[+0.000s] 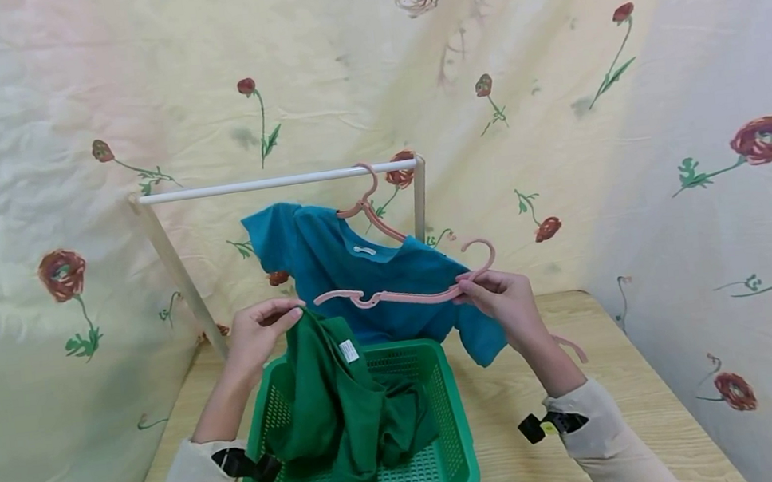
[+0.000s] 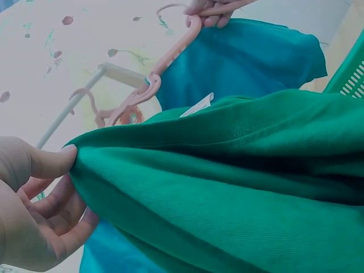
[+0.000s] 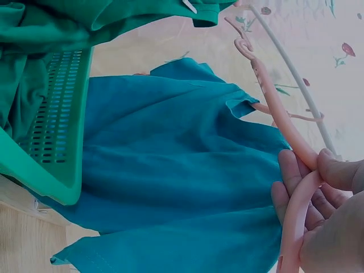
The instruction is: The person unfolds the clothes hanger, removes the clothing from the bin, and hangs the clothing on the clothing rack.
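Observation:
My left hand [image 1: 256, 337] pinches a green shirt [image 1: 335, 392] at its upper edge, thumb against fingers. The shirt droops from there into a green basket [image 1: 464, 440], with a white label near its neckline. In my right hand [image 1: 505, 303] is a pink hanger [image 1: 415, 297], gripped near its hook. One hanger arm points left toward the green shirt, apart from it; the right wrist view shows the other arm [image 3: 293, 233] running down past the palm. Behind the hands, a blue shirt [image 1: 353, 269] hangs tilted on another pink hanger [image 1: 388, 229].
That second hanger hooks over the white rod [image 1: 242, 187] of a rack, near its right end. Wooden posts [image 1: 175, 267] support the rod. The basket stands on a wood-grain table [image 1: 525, 433]. Flower-printed cloth [image 1: 332, 38] surrounds the table at the back and sides.

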Available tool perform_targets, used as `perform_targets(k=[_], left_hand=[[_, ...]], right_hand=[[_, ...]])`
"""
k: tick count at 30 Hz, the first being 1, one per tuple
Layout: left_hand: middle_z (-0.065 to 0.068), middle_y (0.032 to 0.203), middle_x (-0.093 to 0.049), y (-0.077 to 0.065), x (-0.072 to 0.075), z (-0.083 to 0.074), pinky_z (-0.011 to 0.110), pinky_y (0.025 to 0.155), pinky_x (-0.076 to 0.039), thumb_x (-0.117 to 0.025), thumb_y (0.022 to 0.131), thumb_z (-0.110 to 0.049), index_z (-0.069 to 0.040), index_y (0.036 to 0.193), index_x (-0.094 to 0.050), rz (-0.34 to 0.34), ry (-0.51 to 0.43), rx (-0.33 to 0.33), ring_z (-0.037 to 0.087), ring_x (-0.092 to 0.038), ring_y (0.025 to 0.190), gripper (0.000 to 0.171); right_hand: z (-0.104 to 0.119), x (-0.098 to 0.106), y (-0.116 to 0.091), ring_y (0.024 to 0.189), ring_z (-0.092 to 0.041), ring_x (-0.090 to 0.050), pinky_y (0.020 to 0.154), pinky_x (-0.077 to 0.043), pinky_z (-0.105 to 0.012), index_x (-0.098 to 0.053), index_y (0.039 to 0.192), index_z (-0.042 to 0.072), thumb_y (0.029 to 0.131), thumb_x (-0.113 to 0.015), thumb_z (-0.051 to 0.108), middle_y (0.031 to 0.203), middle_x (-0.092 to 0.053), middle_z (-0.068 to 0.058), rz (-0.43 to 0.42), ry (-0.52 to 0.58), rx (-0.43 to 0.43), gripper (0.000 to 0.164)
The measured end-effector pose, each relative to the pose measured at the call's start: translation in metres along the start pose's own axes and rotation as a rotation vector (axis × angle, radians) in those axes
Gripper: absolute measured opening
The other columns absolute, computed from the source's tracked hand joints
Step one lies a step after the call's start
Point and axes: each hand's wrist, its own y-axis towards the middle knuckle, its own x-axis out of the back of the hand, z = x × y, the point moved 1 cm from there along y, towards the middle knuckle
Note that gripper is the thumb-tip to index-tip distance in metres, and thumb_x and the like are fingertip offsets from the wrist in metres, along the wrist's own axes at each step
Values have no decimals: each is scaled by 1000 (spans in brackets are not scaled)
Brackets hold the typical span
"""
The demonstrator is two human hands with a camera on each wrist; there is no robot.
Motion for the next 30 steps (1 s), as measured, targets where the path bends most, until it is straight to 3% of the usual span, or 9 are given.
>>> perform_targets(k=[12, 30], left_hand=[[0, 108, -75, 8, 2, 6, 19, 86, -56, -68, 99, -16, 2, 122, -71, -15, -20, 6, 6, -64, 97, 30], [11, 117, -74, 19, 4, 7, 15, 85, -54, -68, 99, -17, 1, 123, -71, 0, 3, 3, 6, -64, 99, 30]], right_hand=[[-5, -5, 1, 89, -13, -77, 89, -60, -28, -59, 125, -21, 100, -65, 12, 97, -78, 5, 30, -23, 10, 42], [-4, -13, 8, 87, -12, -77, 87, -61, -28, -58, 122, -24, 100, -64, 11, 95, -78, 4, 37, -26, 18, 42]])
